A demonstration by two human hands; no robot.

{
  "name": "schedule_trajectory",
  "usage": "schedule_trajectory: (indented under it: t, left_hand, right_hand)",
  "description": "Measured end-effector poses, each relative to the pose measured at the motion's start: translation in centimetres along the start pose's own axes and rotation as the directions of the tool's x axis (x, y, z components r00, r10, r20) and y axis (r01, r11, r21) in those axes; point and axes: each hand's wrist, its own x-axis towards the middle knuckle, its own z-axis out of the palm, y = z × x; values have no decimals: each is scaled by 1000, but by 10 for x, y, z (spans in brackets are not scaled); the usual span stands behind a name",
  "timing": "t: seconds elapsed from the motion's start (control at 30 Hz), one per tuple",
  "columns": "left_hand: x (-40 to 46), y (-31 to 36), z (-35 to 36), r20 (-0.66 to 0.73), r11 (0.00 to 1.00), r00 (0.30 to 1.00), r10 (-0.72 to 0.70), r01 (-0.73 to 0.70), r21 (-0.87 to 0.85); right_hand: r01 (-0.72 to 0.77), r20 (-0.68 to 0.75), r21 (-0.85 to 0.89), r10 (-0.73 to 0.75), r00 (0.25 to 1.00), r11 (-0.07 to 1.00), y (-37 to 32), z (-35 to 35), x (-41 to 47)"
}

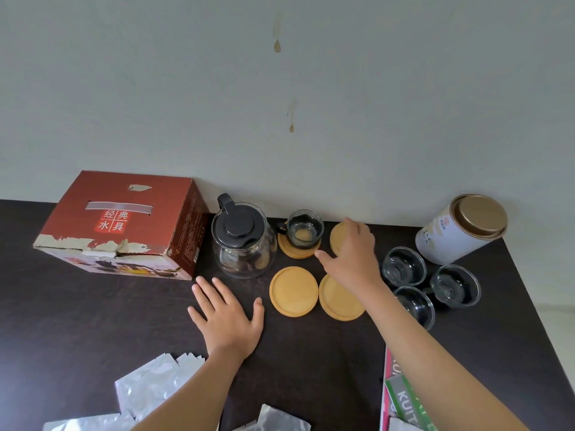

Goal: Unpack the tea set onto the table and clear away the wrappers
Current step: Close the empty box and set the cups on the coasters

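So the left hand (228, 318) is just lying flat on the dark table (93, 321), palm down, fingers spread wide, holding nothing. Right beyond its fingertips sits the glass teapot (244, 241) with the black lid, and off to that hand's left is the red cardboard box (124, 225), torn along its front edge, pushed up against the wall.

The right hand (351, 253) is reaching out over the far-right wooden coaster (337, 236), fingers loosely curled down over it. Can't really tell if it's actually gripping the coaster or just resting on it, the hand hides most of it. Just left of that hand's thumb there's a glass cup (305, 228) already sitting on another coaster (297, 248). Nearer than the hand are two more bare coasters side by side, one (294, 290) out in the open between the two hands and one (337, 301) partly under the right wrist.

To the right of the right forearm there's a cluster of three empty glass cups (403, 265), close together, straight on the table. Farther right and back is a white tea canister (460, 230) with a gold lid, looks tilted from this angle.

Silver foil wrappers (149, 390) are piled at the near edge, under and beside the left forearm. Under the right forearm there's a green and pink printed package (401, 399), only partly in view.
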Motion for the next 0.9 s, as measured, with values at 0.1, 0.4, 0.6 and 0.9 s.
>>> schedule_trajectory:
  t: [0.1, 0.4, 0.6, 0.9]
  left_hand:
    - [0, 1, 1, 0, 1000, 1000, 0, 0, -10]
    - [0, 1, 1, 2, 1000, 1000, 5, -5, -14]
    - [0, 1, 1, -5, 1000, 1000, 8, -8, -14]
    - [0, 1, 2, -11, 1000, 1000, 8, -8, -5]
  right_hand:
    - [-53, -34, -69, 50, 998, 996, 26, -18, -9]
    - [-260, 82, -222, 284, 955, 940, 84, -57, -13]
    - [-253, 93, -218, 278, 956, 943, 87, -55, -12]
    - [-174, -37, -102, 172, 984, 979, 60, -55, 4]
